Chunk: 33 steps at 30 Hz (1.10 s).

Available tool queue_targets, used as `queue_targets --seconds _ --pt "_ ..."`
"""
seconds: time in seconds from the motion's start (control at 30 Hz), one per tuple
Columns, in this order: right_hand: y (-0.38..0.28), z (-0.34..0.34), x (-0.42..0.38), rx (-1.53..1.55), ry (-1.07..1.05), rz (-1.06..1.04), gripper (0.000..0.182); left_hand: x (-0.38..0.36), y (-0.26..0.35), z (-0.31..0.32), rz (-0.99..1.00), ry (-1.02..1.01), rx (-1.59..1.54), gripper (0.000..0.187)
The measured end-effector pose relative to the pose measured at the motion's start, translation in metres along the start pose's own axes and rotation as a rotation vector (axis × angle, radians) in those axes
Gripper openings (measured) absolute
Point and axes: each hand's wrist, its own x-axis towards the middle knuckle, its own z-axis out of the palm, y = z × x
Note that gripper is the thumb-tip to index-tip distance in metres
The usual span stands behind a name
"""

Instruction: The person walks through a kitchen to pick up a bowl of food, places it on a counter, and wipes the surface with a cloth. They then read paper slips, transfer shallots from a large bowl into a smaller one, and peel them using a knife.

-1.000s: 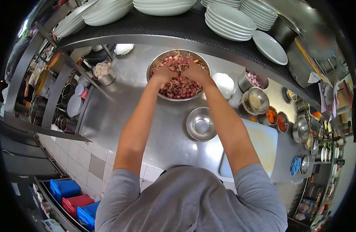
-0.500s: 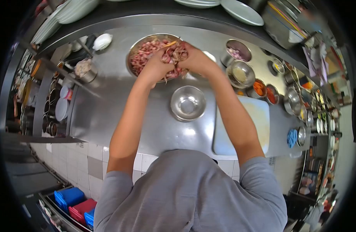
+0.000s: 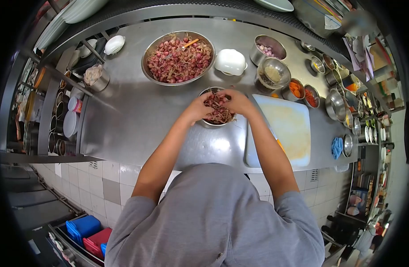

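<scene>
A small steel bowl [image 3: 212, 125] stands near the middle of the steel table, heaped with red shallots [image 3: 219, 113] that carry dry roots and stalks. My left hand [image 3: 198, 108] curls round the heap from the left, its fingertips among the shallots. From the right, my right hand [image 3: 236, 102] cups the same heap with bent fingers. Beyond them is a large steel bowl [image 3: 144, 73] full of more shallots, with an orange-handled tool [image 3: 190, 43] lying on top.
On the right lies a white cutting board [image 3: 286, 129], a knife [image 3: 278, 141] along its left side, partly behind my forearm. A white lidded dish [image 3: 231, 62] stands beyond the small bowl. Pots of peeled shallots [image 3: 267, 50] and cut carrots [image 3: 296, 89] line the back right.
Both hands have moved from the large bowl back toward me with a bunch of shallots. The small bowl, bare inside before, now holds them. The white dish has come into view.
</scene>
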Motion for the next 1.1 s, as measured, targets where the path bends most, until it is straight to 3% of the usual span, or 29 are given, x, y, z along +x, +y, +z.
queue_targets --seconds 0.1,0.2,0.3,0.4,0.5,0.6,0.7,0.8,0.97,1.1 --pt "0.001 -0.005 -0.006 0.216 0.163 -0.027 0.036 -0.009 0.011 -0.004 0.003 0.079 0.115 0.061" --pt "0.016 -0.005 -0.008 0.313 0.301 -0.233 0.031 -0.012 -0.001 -0.019 0.140 0.218 0.154 0.049" --pt "0.032 -0.003 -0.025 0.242 0.353 -0.241 0.021 -0.023 -0.013 -0.041 0.312 0.408 0.116 0.040" --pt "0.051 0.012 -0.056 0.379 0.311 -0.158 0.017 -0.026 -0.025 -0.082 0.304 0.540 0.063 0.045" --pt "0.070 0.026 -0.088 0.462 0.332 -0.020 0.018 -0.033 -0.002 -0.099 0.302 0.857 -0.243 0.059" --pt "0.088 0.041 -0.108 0.541 0.345 0.060 0.021 -0.019 0.025 -0.112 0.199 0.992 -0.359 0.062" --pt "0.103 0.050 -0.118 0.574 0.345 0.090 0.022 0.024 0.018 -0.135 0.277 0.693 -0.516 0.059" --pt "0.106 0.053 -0.128 0.601 0.352 0.113 0.021 0.052 0.024 -0.129 0.249 0.760 -0.543 0.053" --pt "0.099 0.059 -0.150 0.658 0.351 0.132 0.019 0.128 0.033 -0.148 0.258 0.699 -0.482 0.051" --pt "0.098 0.068 -0.171 0.674 0.373 0.179 0.019 0.179 0.054 -0.141 0.341 0.668 -0.399 0.059"
